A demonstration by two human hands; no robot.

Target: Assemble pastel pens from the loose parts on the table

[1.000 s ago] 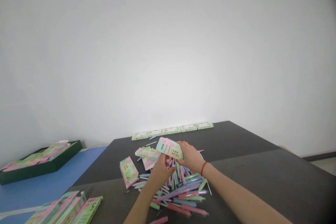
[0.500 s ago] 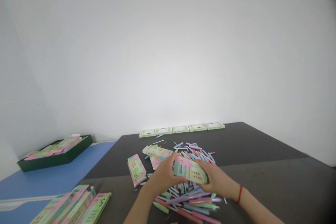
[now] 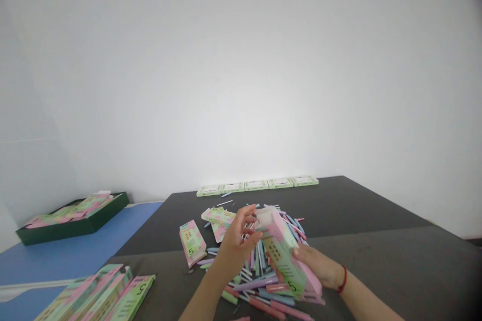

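In my right hand [image 3: 314, 263], which has a red string at the wrist, is a pink and green cardboard box [image 3: 284, 256] marked with a 5. The box is tilted, its pale upper end pointing away and to the left. My left hand [image 3: 241, 233] is beside that upper end, fingers apart and bent, the thumb tip close to the box's edge; whether it touches I cannot tell. Below both hands lies a heap of pastel pens [image 3: 263, 281] and thin white sticks, partly hidden by the box and hands.
A similar box [image 3: 193, 242] lies left of the heap, with more boxes [image 3: 220, 218] behind it. Several boxes [image 3: 98, 296] line the near left. A green tray [image 3: 75, 228] of boxes sits on a blue surface [image 3: 124, 233]. Flat green packs [image 3: 257, 185] stand in a row along the wall.
The box has turned in my right hand, from lying sideways between both hands to slanting lengthwise toward me. My left hand has let go of it.
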